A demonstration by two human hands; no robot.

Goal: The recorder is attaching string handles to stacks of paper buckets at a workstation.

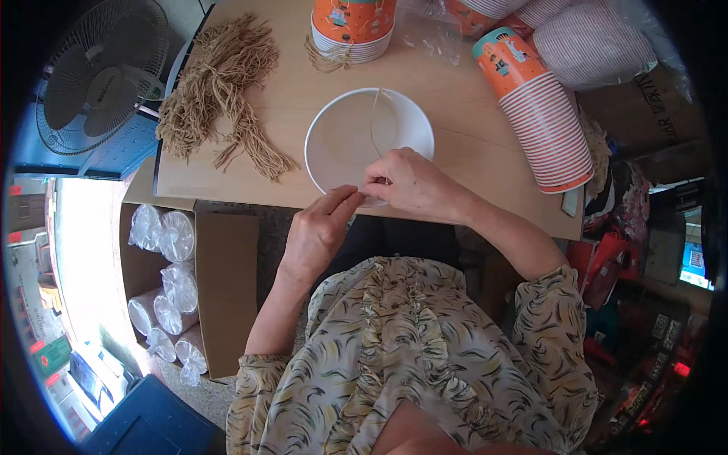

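A white-lined paper bucket [330,136] sits at the table's near edge with its wide mouth facing up. A thin tan paper cord [372,125] hangs from the bucket's far rim and runs down across its inside to my right hand [409,182]. That hand is closed, thumb and fingers pinching the cord just inside the near rim. My left hand [322,224] is closed at the near rim, its fingertips pinching the bucket's edge close to the right fingertips. The fingers hide the cord's end and the spot they work on.
A heap of tan cords [220,91] lies to the left. Stacked orange-printed buckets [353,30] stand at the far side; a long stack [542,114] lies right, beside bagged stacks [591,42]. Below left, a cardboard box [226,296] holds plastic-wrapped rolls. A fan [106,87] stands far left.
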